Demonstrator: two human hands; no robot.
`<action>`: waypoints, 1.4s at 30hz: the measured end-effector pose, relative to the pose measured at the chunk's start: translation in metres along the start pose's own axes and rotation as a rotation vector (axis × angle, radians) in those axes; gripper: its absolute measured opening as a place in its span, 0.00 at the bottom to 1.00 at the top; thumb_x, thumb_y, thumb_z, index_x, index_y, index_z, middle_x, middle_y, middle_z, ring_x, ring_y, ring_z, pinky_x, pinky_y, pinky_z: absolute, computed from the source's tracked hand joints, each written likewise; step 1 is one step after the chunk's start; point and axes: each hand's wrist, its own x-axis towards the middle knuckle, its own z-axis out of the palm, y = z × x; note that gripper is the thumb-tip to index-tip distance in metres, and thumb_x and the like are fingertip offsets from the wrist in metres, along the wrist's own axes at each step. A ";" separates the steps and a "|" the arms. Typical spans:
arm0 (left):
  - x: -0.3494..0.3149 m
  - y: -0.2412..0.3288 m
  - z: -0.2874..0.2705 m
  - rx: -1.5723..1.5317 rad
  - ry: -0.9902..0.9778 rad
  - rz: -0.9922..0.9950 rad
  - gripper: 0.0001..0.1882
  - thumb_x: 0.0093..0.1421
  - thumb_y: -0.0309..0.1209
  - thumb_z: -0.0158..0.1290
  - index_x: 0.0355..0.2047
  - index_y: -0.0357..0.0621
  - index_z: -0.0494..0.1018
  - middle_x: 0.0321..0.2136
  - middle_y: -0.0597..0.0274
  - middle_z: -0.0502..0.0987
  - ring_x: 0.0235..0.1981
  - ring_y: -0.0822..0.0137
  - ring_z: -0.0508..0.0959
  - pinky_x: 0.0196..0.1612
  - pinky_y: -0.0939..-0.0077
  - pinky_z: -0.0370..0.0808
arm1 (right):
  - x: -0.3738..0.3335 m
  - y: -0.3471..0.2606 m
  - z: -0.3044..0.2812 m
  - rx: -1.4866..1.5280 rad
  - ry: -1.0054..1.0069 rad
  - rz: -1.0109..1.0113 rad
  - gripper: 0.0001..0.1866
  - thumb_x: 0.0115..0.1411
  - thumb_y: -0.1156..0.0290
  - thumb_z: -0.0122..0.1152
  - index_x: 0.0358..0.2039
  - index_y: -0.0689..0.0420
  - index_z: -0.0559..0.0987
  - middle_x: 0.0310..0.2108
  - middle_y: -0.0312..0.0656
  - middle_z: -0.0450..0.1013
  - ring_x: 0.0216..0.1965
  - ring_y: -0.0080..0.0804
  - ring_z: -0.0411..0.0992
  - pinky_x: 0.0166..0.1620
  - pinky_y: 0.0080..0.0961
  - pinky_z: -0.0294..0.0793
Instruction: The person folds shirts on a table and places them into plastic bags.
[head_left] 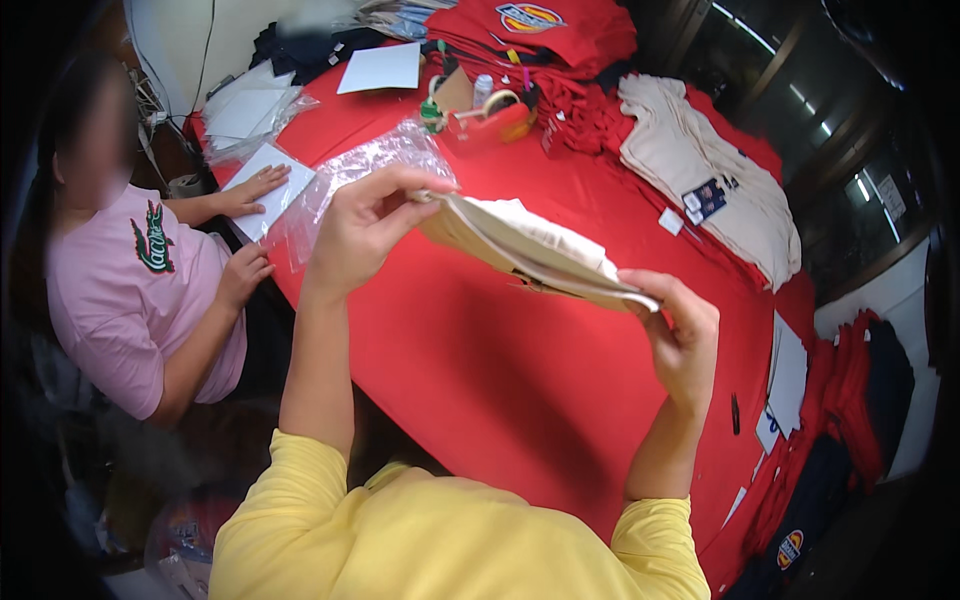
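Note:
Raised over the red-covered table is a folded cream garment, seen nearly edge-on. My left hand pinches one end of it between thumb and fingers. At the other end, my right hand grips the corner in the same way. A dark print shows on its lower side, too little of it to make out. Just beyond my left hand lies a clear plastic bag, flat on the table.
At the left a person in a pink shirt rests a hand on a white sheet. Farther back stand a tape dispenser and stacked red garments. Cream garments with a dark tag lie back right; a black pen-like tool lies right.

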 end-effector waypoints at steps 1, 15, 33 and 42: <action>0.000 -0.003 -0.014 0.035 0.036 0.038 0.12 0.57 0.16 0.53 0.41 0.37 0.77 0.36 0.65 0.78 0.37 0.78 0.75 0.42 0.83 0.71 | 0.012 -0.007 0.010 0.000 0.015 -0.052 0.22 0.43 0.92 0.54 0.38 0.59 0.81 0.30 0.45 0.77 0.31 0.37 0.77 0.35 0.27 0.75; 0.150 -0.080 -0.190 0.606 0.350 0.087 0.11 0.60 0.21 0.50 0.40 0.40 0.79 0.36 0.60 0.81 0.36 0.73 0.78 0.43 0.79 0.72 | 0.206 0.057 0.264 0.398 0.133 -0.086 0.20 0.57 0.83 0.54 0.50 0.57 0.77 0.36 0.43 0.75 0.33 0.28 0.75 0.34 0.20 0.73; 0.231 -0.442 -0.184 1.360 0.064 -0.394 0.11 0.58 0.29 0.49 0.39 0.51 0.79 0.37 0.55 0.80 0.40 0.53 0.80 0.43 0.58 0.76 | 0.250 0.198 0.441 0.849 -0.116 0.809 0.31 0.64 0.77 0.50 0.66 0.58 0.54 0.48 0.55 0.69 0.27 0.26 0.75 0.29 0.20 0.78; 0.223 -0.399 -0.171 1.207 0.207 -0.410 0.15 0.62 0.32 0.48 0.48 0.47 0.76 0.46 0.54 0.77 0.47 0.51 0.76 0.51 0.58 0.72 | 0.134 0.157 0.291 0.891 -0.218 0.811 0.30 0.64 0.78 0.48 0.66 0.54 0.55 0.62 0.55 0.58 0.39 0.30 0.76 0.39 0.22 0.79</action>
